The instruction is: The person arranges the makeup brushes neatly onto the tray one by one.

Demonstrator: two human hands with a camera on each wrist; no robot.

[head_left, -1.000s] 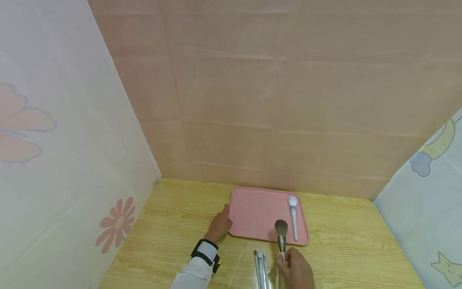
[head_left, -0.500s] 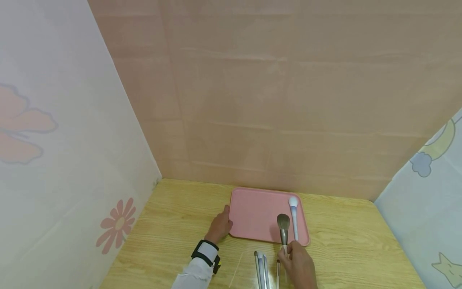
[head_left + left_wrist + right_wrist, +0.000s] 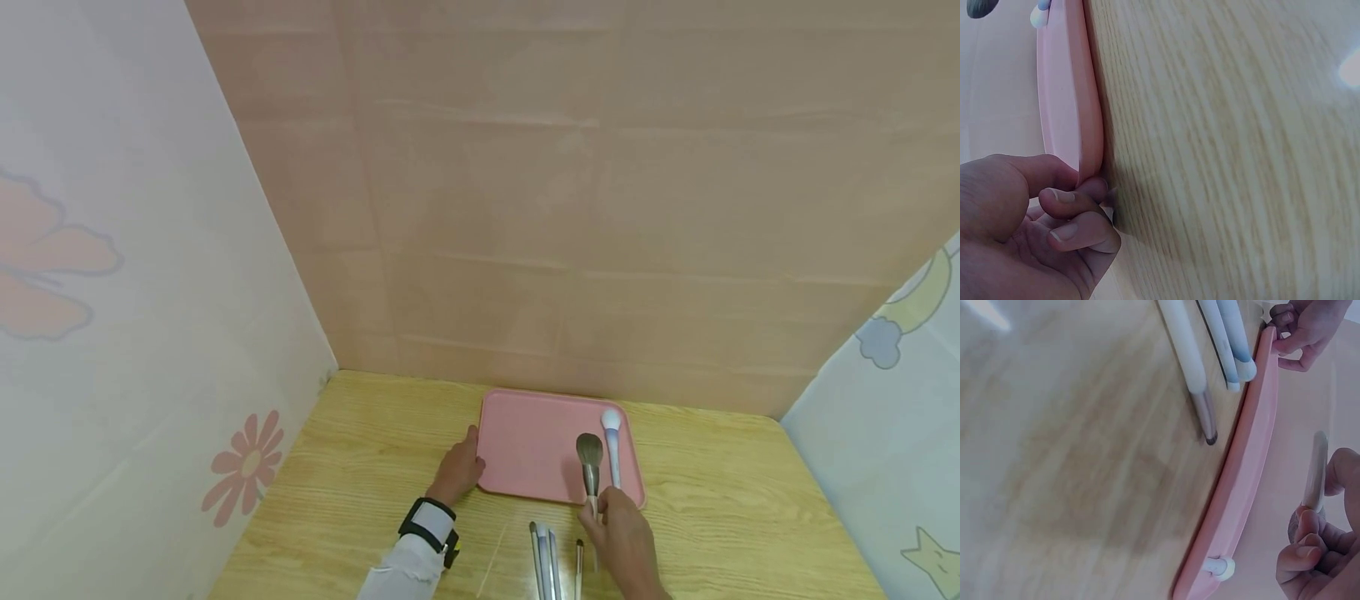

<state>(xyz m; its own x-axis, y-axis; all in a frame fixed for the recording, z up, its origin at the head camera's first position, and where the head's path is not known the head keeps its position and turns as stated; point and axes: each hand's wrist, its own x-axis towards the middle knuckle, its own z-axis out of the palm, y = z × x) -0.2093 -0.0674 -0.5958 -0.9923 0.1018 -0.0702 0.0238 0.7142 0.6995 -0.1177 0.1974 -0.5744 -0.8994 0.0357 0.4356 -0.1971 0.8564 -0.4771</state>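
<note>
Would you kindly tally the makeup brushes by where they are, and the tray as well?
White-and-blue brush lying in the tray: 1
Grey powder brush held by the right hand: 1
Loose brushes on the wooden table: 4, as far as the head view shows
Pink tray: 1
Total: 7

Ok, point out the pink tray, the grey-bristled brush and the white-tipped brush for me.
pink tray (image 3: pixel 525 442), head view, bare floor of the tray.
grey-bristled brush (image 3: pixel 588 450), head view, its bristle head.
white-tipped brush (image 3: pixel 611 419), head view, its white tip.
</note>
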